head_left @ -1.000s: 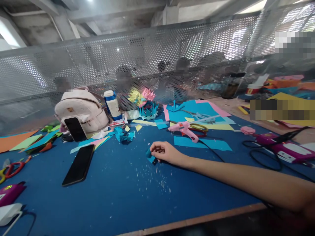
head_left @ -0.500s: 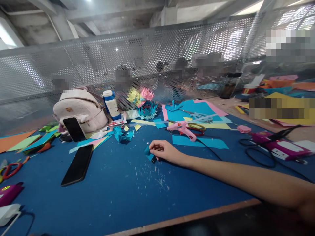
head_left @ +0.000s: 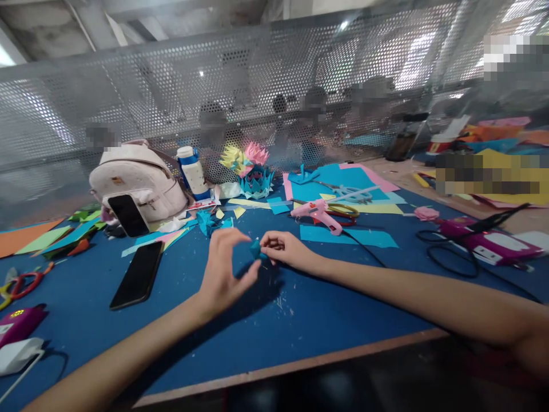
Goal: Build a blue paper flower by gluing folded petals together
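In right grip point(head_left: 288, 250), half-hidden blue paper point(head_left: 255, 249)

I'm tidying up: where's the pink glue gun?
In the head view, the pink glue gun lies right of centre, beyond the right hand, by the olive-handled scissors.

Held paper point(head_left: 255, 248) teal; glue gun point(head_left: 321, 215) pink; tabletop point(head_left: 343, 312) blue; backpack point(head_left: 139, 177) pale pink; bottle point(head_left: 194, 173) white, blue.

Glare: upper right | left hand point(head_left: 223, 270): slightly blurred, shadow beneath | perforated screen point(head_left: 167, 94): seemingly soft
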`<state>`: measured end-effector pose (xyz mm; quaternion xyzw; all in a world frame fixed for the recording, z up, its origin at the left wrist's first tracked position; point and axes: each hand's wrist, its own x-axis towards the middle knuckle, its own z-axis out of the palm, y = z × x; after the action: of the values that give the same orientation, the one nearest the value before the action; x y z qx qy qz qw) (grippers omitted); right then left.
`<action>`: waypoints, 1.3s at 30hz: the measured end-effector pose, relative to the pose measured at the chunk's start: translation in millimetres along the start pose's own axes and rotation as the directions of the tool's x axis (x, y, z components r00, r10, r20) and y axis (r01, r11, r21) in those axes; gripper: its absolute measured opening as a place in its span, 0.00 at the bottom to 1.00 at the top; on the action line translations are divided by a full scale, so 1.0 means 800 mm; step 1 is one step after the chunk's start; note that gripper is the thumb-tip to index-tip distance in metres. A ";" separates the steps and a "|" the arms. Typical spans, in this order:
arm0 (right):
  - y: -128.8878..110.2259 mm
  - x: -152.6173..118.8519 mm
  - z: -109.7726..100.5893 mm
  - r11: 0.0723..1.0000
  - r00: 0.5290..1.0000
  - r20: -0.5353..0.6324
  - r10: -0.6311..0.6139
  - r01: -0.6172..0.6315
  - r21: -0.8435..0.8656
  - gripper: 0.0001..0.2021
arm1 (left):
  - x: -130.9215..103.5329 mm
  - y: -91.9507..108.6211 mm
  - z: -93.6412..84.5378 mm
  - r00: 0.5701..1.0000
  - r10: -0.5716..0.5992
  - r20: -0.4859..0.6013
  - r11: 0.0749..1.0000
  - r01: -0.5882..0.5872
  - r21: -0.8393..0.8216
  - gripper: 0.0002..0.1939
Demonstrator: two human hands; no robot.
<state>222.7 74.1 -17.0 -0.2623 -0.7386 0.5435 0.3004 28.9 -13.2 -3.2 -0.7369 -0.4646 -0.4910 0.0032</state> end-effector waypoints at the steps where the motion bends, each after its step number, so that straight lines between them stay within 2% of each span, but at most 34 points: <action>1: -0.001 0.000 0.000 1.000 1.000 -0.006 -0.001 0.001 -0.001 0.16 | 0.005 -0.006 0.006 0.993 -0.114 0.040 0.987 0.118 -0.105 0.18; 3: -0.002 -0.001 0.000 1.000 1.000 -0.017 0.000 0.000 -0.004 0.16 | 0.014 -0.020 0.018 0.940 -0.302 0.158 0.898 0.336 -0.284 0.17; 5: -0.004 -0.001 0.001 1.000 1.000 -0.028 0.003 -0.003 -0.008 0.15 | 0.019 -0.031 0.028 0.903 -0.358 0.238 0.839 0.423 -0.343 0.14; 9: -0.009 -0.002 0.002 1.000 1.000 -0.026 0.009 -0.009 -0.008 0.13 | 0.017 -0.037 0.034 0.850 -0.431 0.303 0.740 0.525 -0.421 0.16; 12: -0.011 -0.002 0.003 1.000 1.000 -0.007 0.015 -0.015 -0.007 0.13 | 0.015 -0.033 0.033 0.834 -0.458 0.307 0.699 0.552 -0.455 0.17; 20: -0.009 -0.002 0.002 0.999 0.999 0.035 0.022 -0.021 -0.024 0.10 | 0.016 -0.029 0.032 0.851 -0.415 0.322 0.686 0.525 -0.505 0.08; 27: -0.011 -0.003 0.002 1.000 1.000 0.016 0.021 -0.021 -0.022 0.11 | 0.013 -0.028 0.023 0.872 -0.308 0.381 0.704 0.478 -0.526 0.07; 34: -0.009 -0.004 0.002 1.000 0.998 0.056 0.009 -0.009 -0.010 0.13 | 0.010 -0.026 0.024 0.918 -0.247 0.311 0.777 0.380 -0.502 0.10; 39: -0.003 -0.003 0.001 1.000 0.999 0.042 0.001 -0.001 0.000 0.13 | 0.010 -0.028 0.027 0.916 -0.263 0.303 0.769 0.388 -0.508 0.08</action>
<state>223.5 70.8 -15.6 -0.2510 -0.7447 0.5491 0.2844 29.7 14.8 -19.1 -0.6613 -0.4193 -0.5156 -0.3478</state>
